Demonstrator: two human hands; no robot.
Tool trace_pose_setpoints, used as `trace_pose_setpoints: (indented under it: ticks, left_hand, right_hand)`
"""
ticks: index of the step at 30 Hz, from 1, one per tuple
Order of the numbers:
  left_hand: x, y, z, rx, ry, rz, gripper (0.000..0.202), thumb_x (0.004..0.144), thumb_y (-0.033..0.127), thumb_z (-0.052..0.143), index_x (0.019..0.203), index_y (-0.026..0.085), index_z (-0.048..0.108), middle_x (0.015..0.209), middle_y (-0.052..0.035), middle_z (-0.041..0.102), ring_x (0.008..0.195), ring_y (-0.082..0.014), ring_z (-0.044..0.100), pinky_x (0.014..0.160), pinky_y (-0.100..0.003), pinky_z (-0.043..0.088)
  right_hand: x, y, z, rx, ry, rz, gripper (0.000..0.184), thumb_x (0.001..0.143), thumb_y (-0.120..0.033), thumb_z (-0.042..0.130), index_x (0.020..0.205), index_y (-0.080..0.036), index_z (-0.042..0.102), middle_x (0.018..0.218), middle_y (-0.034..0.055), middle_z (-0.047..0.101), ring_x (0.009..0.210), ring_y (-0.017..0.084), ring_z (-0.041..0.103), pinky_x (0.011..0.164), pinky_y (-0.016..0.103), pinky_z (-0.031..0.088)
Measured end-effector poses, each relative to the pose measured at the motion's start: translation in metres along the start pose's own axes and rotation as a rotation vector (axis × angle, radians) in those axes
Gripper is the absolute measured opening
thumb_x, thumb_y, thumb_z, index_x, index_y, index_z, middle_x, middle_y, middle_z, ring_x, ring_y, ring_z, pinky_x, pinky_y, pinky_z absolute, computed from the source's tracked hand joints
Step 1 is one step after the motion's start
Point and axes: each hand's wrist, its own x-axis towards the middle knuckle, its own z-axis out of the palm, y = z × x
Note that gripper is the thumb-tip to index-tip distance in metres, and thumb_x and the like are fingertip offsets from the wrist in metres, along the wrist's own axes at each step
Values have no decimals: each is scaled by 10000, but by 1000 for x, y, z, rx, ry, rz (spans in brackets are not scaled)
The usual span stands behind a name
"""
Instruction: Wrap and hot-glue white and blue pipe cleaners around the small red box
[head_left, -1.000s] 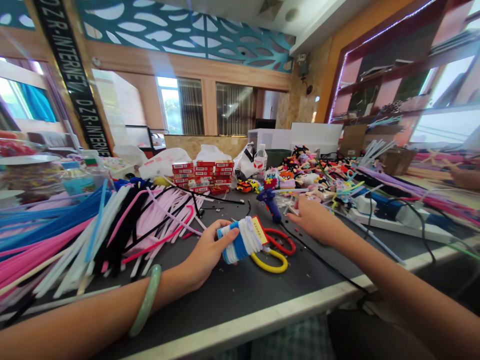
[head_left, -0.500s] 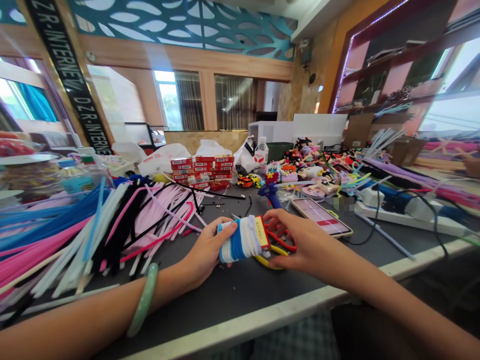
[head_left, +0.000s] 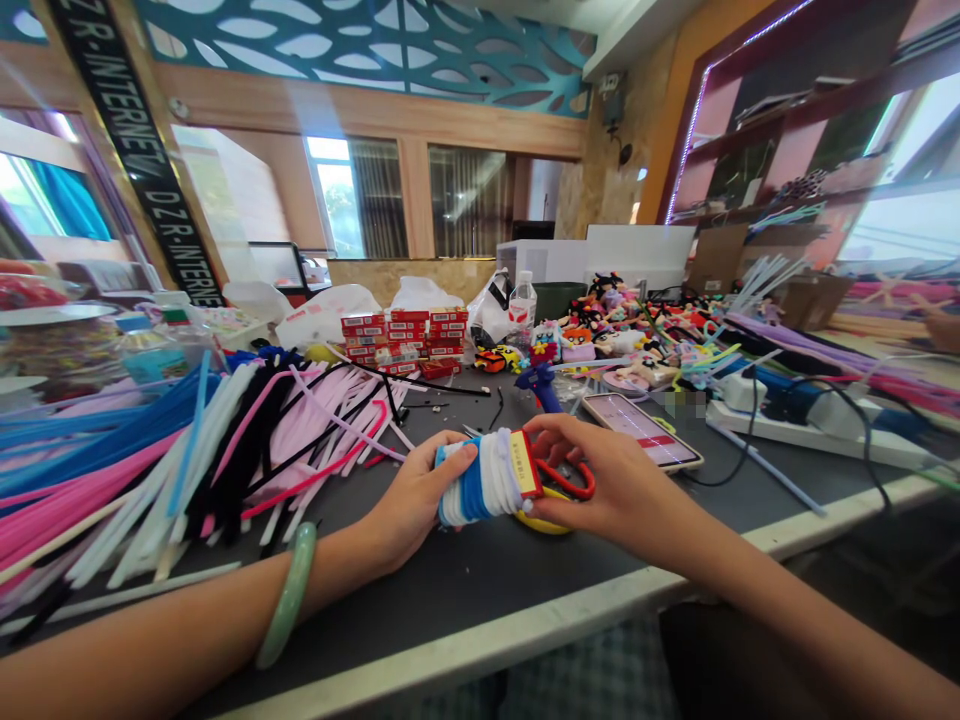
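Note:
A small red box wound with blue and white pipe cleaners (head_left: 480, 482) is held tilted above the table. My left hand (head_left: 420, 495) grips its left end, thumb lying on top of the windings. At the bare red end, beside a yellow label, are the curled fingers and thumb of my right hand (head_left: 581, 470), one at the upper corner and the other at the lower corner. Scissors with red and yellow handles (head_left: 574, 482) lie under and behind my right hand; their blades are mostly hidden by the box.
Bundles of pipe cleaners (head_left: 217, 450) cover the left side. Red boxes (head_left: 405, 338) are stacked at the back, with a blue glue gun (head_left: 541, 388) nearer. A phone (head_left: 641, 430), a power strip (head_left: 817, 432) and finished dolls (head_left: 637, 345) occupy the right. The table edge (head_left: 465, 648) runs in front.
My right hand's fingers and thumb have closed in on the red end of the wrapped box. My left hand and the box have stayed nearly still.

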Motion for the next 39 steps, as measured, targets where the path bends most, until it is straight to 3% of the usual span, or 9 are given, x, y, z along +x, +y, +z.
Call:
trace_pose_setpoints:
  ticks: [6, 12, 22, 29, 39]
  left_hand:
    - [1, -2, -3, 61, 1, 23, 439, 667, 525, 672, 882, 181, 502, 643, 58, 489, 468, -77, 462, 372, -176, 392]
    - [0, -1, -4, 116, -5, 97, 390, 674, 452, 685, 878, 166, 516, 745, 38, 527, 594, -87, 490, 527, -195, 421]
    - [-2, 3, -3, 234, -28, 160, 343, 716, 437, 632, 889, 168, 508, 761, 35, 498, 644, -102, 466, 570, -206, 406]
    - [-2, 5, -3, 291, -24, 212, 337, 714, 440, 623, 883, 175, 502, 767, 35, 488, 661, -111, 464, 582, -213, 407]
    - [-2, 7, -5, 392, 1, 282, 315, 719, 427, 610, 873, 181, 487, 756, 39, 465, 658, -114, 456, 582, -218, 408]
  right_hand:
    - [-2, 2, 4, 24, 38, -16, 424, 683, -241, 678, 1068, -224, 499, 900, 8, 628, 796, 162, 598, 709, 290, 470]
    - [-4, 5, 5, -2, 47, -44, 464, 675, -258, 659, 1085, -235, 443, 985, 32, 610, 854, 189, 599, 736, 321, 472]
    - [-2, 5, 8, 69, 58, -76, 493, 656, -221, 640, 1099, -241, 423, 1064, 49, 616, 929, 205, 605, 811, 353, 480]
    - [-3, 9, 13, 116, 98, -82, 641, 665, -235, 641, 1246, -233, 372, 1186, 94, 570, 1054, 237, 582, 918, 405, 457]
    - [-3, 5, 11, 119, 96, -82, 470, 666, -180, 655, 1090, -232, 460, 1064, 44, 592, 948, 190, 584, 835, 339, 481]
